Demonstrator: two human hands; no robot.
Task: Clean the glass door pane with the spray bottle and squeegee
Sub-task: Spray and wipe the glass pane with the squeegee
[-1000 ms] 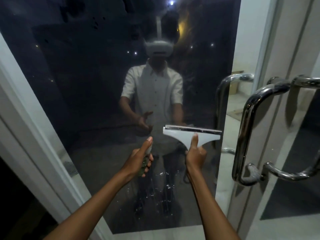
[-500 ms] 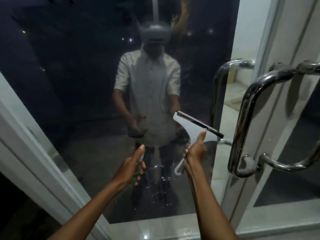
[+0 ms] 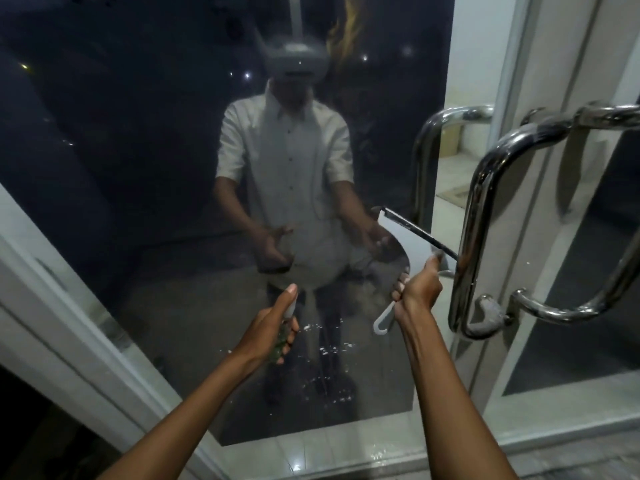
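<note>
The dark glass door pane (image 3: 145, 174) fills the left and middle of the view and mirrors a person in a white shirt. My right hand (image 3: 417, 292) grips the white squeegee (image 3: 405, 242) by its handle; its black blade tilts down to the right, close to the steel handle. My left hand (image 3: 272, 329) is closed around the spray bottle (image 3: 282, 339), which shows only as a green body and a white top under my thumb. Small wet droplets (image 3: 332, 348) speckle the lower glass between my arms.
A curved chrome door handle (image 3: 474, 244) stands just right of the squeegee, with a second one on the neighbouring door (image 3: 554, 313). White door frame (image 3: 52, 306) runs diagonally at the left. A pale sill with wet spots (image 3: 346, 452) lies below the pane.
The squeegee has turned from level to tilted, blade end dropping toward the chrome handle, and moved right. The view has dipped lower. My left hand still holds the bottle in about the same place.
</note>
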